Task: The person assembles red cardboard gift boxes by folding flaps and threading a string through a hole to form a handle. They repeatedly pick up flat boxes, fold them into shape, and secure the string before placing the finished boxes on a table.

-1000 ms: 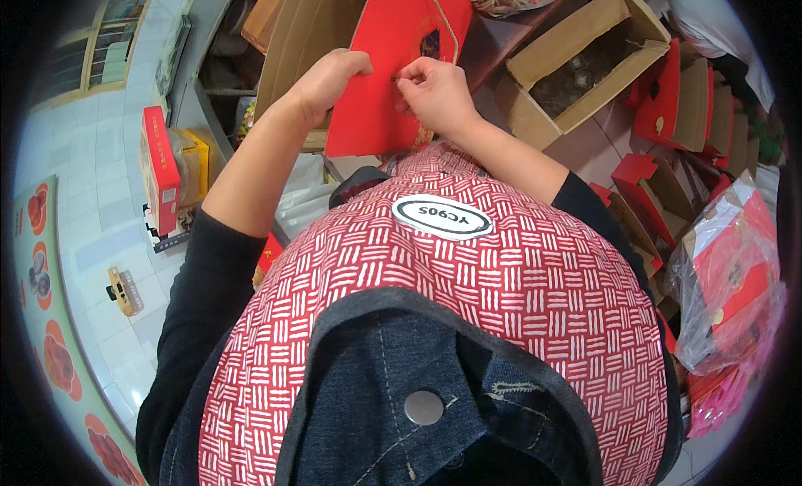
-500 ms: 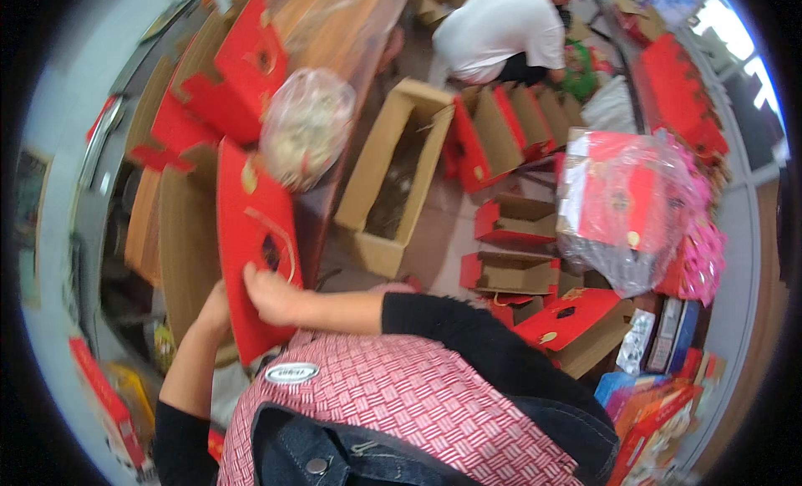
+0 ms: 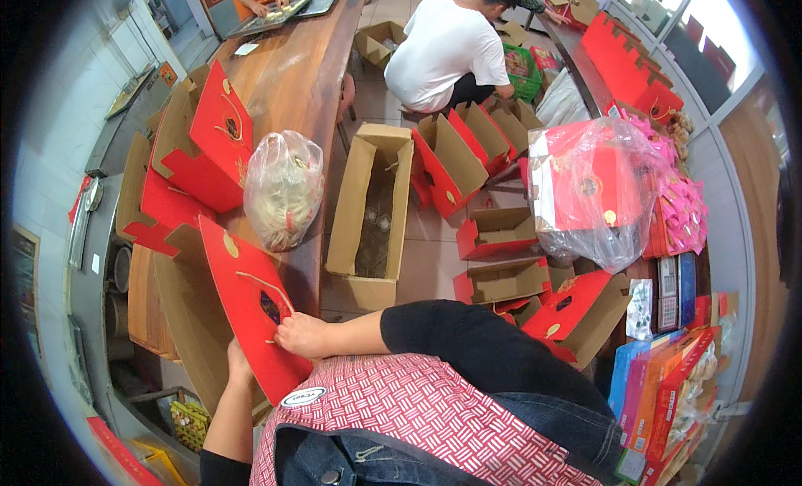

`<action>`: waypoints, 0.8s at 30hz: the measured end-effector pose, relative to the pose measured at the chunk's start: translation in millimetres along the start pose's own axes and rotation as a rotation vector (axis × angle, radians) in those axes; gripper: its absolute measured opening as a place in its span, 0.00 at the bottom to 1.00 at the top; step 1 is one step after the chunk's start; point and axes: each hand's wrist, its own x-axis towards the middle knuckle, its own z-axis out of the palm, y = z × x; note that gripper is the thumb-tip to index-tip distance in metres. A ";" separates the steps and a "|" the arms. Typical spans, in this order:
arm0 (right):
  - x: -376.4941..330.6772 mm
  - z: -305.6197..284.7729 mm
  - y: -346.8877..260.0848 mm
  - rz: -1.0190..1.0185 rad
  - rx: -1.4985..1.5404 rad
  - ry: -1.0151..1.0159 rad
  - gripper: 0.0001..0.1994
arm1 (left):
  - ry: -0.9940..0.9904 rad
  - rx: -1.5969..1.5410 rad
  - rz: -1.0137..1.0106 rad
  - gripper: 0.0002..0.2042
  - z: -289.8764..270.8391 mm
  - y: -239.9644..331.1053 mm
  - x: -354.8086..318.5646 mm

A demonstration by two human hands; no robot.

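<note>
I hold a flat red cardboard box panel [image 3: 251, 298] with a gold dot, a gold cord and a dark cut-out, its brown inner side turned away to the left. My right hand [image 3: 302, 334] presses on its red face near the lower edge. My left hand [image 3: 238, 367] grips the panel's lower edge from behind and is mostly hidden by it. Below both hands my red and white woven apron [image 3: 418, 411] fills the lower view.
A long wooden table [image 3: 288, 76] carries more red folded boxes [image 3: 205, 147] and a clear bag [image 3: 282, 185] of pale items. A tall open brown carton [image 3: 372, 214] stands on the floor. A person in a white shirt [image 3: 443, 47] crouches among open red boxes [image 3: 501, 231].
The view has swung from looking down over the apron to the room ahead. The red panel, held high with both hands at its cord a second ago, now sits lower left.
</note>
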 end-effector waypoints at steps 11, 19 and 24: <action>-21.5 50.4 27.8 0.225 0.303 -0.330 0.07 | 0.137 1.051 0.413 0.12 -4.3 114.5 -3.9; -63.5 -48.7 64.9 0.717 0.754 0.281 0.09 | -0.088 1.655 0.555 0.05 -84.6 106.8 -69.6; -13.3 -75.9 68.4 0.726 0.987 0.182 0.06 | 0.279 1.485 0.452 0.14 -108.0 108.8 -71.1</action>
